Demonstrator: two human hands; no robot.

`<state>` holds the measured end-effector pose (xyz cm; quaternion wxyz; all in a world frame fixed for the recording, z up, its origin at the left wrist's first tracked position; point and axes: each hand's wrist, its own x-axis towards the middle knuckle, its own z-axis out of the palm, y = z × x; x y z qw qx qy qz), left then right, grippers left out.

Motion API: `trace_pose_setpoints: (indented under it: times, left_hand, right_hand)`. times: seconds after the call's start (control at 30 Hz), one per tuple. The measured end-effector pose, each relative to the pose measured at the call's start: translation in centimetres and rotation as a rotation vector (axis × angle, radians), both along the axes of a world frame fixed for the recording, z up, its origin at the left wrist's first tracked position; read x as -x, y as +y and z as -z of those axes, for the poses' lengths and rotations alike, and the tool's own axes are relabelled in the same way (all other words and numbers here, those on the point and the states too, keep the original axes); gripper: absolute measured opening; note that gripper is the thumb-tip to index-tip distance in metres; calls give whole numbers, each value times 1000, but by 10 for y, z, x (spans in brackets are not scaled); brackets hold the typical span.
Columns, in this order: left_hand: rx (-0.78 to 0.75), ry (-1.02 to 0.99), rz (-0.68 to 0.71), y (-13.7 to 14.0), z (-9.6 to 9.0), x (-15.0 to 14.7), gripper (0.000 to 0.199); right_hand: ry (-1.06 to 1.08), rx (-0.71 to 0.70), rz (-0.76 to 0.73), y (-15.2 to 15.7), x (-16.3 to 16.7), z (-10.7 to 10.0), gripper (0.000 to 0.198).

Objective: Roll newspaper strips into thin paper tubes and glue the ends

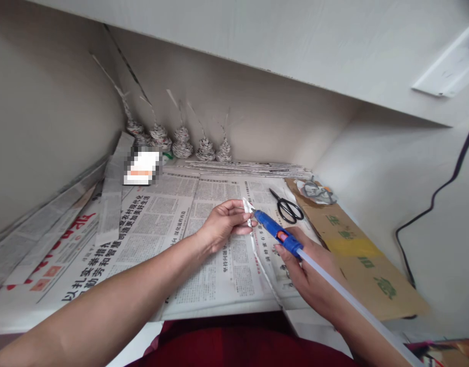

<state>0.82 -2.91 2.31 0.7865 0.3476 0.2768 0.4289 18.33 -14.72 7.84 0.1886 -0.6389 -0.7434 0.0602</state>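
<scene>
Between the thumb and fingers of my left hand (228, 224) is the upper end of a rolled newspaper strip (263, 262), whose tail hangs down toward the table's front edge. A small white folded tip stands above my fingers. My right hand (310, 265) is wrapped round a blue glue gun (274, 229), with a long translucent glue stick (345, 295) running out of its back. The gun's nozzle points left and is at the white tip; whether they touch I cannot tell. Black-handled scissors (290, 210) lie just beyond the gun.
Newspaper sheets (142, 255) cover the table. Several woven paper gourd shapes (183, 142) stand along the back wall, beside a bundle of thin paper rolls (249, 168). A phone with a blurred screen (142, 167) is at left. Flattened cardboard (356, 244) lies at right; a shelf edge (257, 61) overhangs.
</scene>
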Motion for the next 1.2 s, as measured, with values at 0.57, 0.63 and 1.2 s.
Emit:
trace_pose_setpoints:
  times: [0.57, 0.63, 1.2]
  left_hand:
    - [-26, 4, 20, 0, -1, 1, 30]
    - [-37, 16, 24, 0, -1, 2, 28]
    - [-43, 16, 29, 0, -2, 1, 27]
  right_hand:
    - [-30, 29, 26, -2, 0, 0, 12]
    - [-37, 46, 16, -1, 1, -1, 11]
    - [-109, 9, 44, -2, -6, -3, 13]
